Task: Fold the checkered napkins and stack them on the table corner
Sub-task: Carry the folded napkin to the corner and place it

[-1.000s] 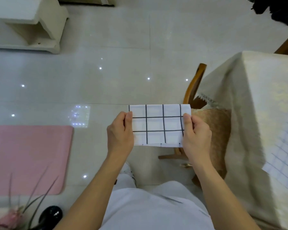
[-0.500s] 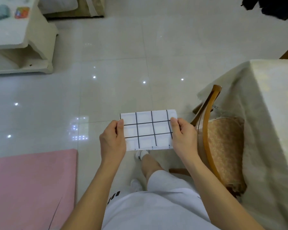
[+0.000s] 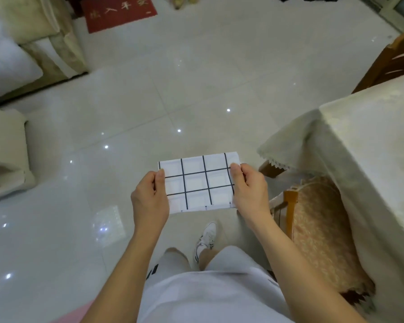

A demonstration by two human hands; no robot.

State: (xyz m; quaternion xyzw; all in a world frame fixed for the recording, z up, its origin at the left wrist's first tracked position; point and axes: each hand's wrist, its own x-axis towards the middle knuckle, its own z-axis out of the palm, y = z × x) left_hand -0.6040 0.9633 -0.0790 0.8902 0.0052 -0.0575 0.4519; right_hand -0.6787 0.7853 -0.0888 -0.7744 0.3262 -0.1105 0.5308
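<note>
Napkin [image 3: 197, 183] pinched taut by left hand [image 3: 149, 197] and right hand [image 3: 248, 191] fingers; red mat [image 3: 119, 14] writing seemingly Chinese

A wooden chair with a tan patterned seat cushion [image 3: 322, 231] stands on the glossy pale tiled floor [image 3: 131, 108], with a red doormat bearing characters [image 3: 119, 12] far beyond it.

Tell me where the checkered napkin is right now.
In the head view, the checkered napkin is held in the air at centre frame, pinched between the left hand and right hand, above the floor and left of the cloth-covered table.
</note>
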